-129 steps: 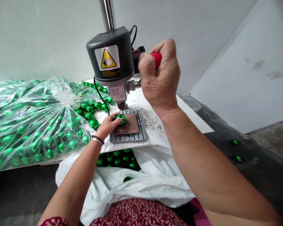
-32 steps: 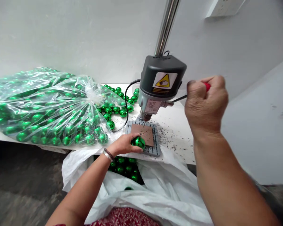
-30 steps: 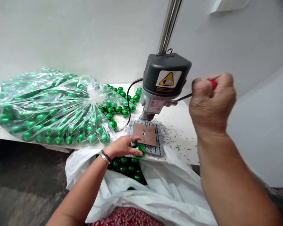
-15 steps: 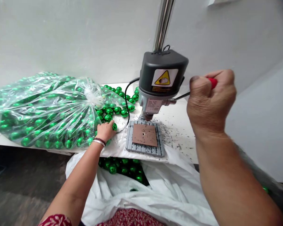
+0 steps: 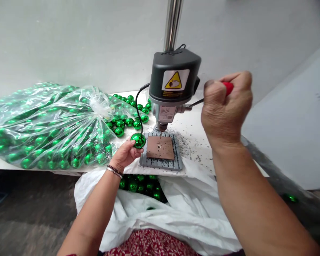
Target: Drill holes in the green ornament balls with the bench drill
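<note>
Between thumb and fingers, my left hand [image 5: 126, 153] holds a shiny green ball [image 5: 138, 140], just left of the drill press base [image 5: 160, 164]. My right hand [image 5: 228, 106] is wrapped round the red knob [image 5: 228, 88] of the feed lever on the drill press [image 5: 174, 76]. The thin drill bit [image 5: 161, 135] points down, above a brown square plate [image 5: 160, 148] that has a small hole and dark shavings on it. Several loose green balls [image 5: 129, 122] lie on the table behind my left hand.
A clear tied plastic bag [image 5: 56, 131] full of green balls covers the table's left side. A white sack [image 5: 186, 209] with more green balls [image 5: 133, 186] is open below the front edge. Shavings litter the white table [image 5: 200, 142]; a black cable [image 5: 137, 103] loops beside the press.
My left hand has lifted a green ball from the loose ones and carried it right, towards the drill base. My right hand stays on the lever knob. The whole view has shifted slightly.
</note>
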Demonstrator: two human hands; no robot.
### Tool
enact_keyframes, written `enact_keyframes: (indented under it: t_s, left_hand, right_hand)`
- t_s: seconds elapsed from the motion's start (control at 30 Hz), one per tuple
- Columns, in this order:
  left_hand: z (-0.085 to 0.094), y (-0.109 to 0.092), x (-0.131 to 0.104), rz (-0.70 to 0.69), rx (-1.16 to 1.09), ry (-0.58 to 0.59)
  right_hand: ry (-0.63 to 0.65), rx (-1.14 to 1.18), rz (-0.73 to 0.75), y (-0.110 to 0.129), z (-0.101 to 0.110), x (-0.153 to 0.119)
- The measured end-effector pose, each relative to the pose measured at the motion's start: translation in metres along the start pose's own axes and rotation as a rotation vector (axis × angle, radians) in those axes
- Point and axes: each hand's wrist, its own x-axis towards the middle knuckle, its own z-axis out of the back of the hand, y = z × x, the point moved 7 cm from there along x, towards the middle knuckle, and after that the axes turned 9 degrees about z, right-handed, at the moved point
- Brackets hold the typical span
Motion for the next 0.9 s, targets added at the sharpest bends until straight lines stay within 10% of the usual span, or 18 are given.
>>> enact_keyframes:
  t_s: [0.43, 0.9]
  left_hand:
    - [-0.020, 0.004, 0.046, -0.101, 0.512, -0.283]
    - [-0.027, 0.003, 0.056, -0.191, 0.859, -0.309]
  right_hand:
    - [0.059, 0.030, -0.091, 0.003, 0.000, 0.005]
    - [0.099, 0.151, 0.119, -0.011, -0.008, -0.002]
